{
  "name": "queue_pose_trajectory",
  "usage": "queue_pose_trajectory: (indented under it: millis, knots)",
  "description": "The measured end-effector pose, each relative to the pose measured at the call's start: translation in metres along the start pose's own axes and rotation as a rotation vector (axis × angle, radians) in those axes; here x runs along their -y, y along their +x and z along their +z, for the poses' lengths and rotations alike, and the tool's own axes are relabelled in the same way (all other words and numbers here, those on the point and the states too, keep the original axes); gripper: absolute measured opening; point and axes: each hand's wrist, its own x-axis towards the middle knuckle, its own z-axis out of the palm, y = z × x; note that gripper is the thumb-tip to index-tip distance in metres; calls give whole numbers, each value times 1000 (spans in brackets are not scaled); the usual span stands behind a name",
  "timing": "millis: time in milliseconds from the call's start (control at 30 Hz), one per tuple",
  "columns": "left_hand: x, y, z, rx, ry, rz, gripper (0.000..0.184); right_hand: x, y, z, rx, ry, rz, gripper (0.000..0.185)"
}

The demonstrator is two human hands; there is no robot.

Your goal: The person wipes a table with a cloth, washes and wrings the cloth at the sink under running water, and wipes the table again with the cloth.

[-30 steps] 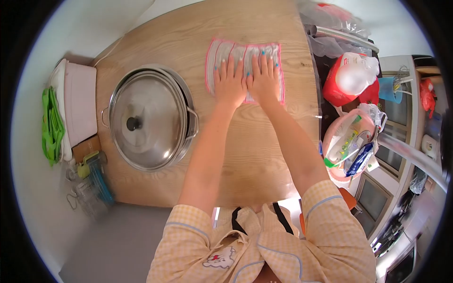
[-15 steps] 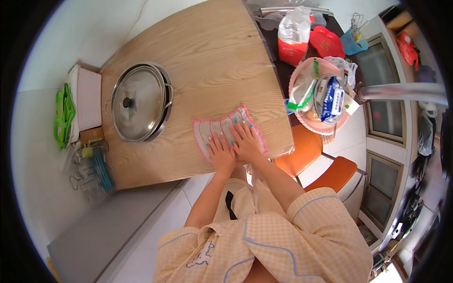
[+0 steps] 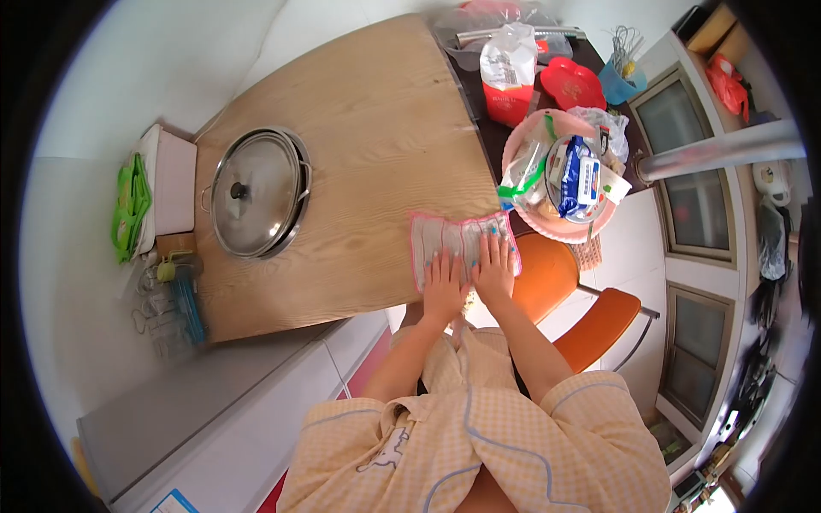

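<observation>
A grey striped cloth with a pink edge lies spread at the near right corner of the wooden table. On its left part my left hand rests flat, fingers apart. Beside it my right hand presses on the cloth's right part, fingers stretched out, and the two thumbs are close together. Part of the cloth reaches the table's edge. Neither hand grips anything; the palms hide some of the cloth.
A lidded steel pot stands at the left of the table, near a pink box. To the right are a pink basket of packages, a red and white bag, a red dish and an orange chair.
Both hands and the cloth have moved from the far part of the table to its near edge, then right to the corner. The view has shifted too.
</observation>
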Motion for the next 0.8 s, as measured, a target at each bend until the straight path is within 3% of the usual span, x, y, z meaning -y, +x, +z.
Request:
queue_pose_trajectory:
  millis: [200,300,600,800]
  knots:
    - [-4,15,6,-209,-56,-260,59,25,25,3,27,37,85,66]
    - [8,43,5,-193,52,-291,55,30,56,2,20,79,30,67]
    - [73,177,-32,-356,143,-232,48,61,204,1,-39,66,10,66]
    - [122,288,-62,-357,118,-150,48,79,320,8,-218,11,66,65]
